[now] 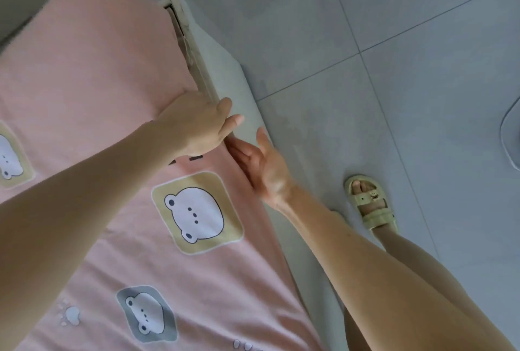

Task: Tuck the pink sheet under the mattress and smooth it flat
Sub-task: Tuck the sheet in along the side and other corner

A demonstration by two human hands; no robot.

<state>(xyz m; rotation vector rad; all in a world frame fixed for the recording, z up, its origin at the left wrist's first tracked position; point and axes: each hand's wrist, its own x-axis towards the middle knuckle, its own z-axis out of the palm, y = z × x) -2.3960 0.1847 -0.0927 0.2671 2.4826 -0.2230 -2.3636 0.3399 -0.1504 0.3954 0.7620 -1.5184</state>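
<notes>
Head view. The pink sheet [92,92], printed with bear patches, is lying across the mattress top and filling the frame from 7 to 11 o'clock; along the bed's side edge it is running down into the gap beside the pale bed frame [225,75]. The left hand [197,123] is pressing flat on the sheet at the edge near centre, its grip open and holding nothing. The right hand [263,166], at 4 o'clock of the left and just beside it, is turned palm up with its fingers [239,153] sliding under the edge; whether they are pinching cloth cannot be told. The step in hand appears to be the tucking along this side. The next move probably calls for pushing the fabric deeper, then sweeping toward 12 o'clock, where the frame corner is showing uncovered.
</notes>
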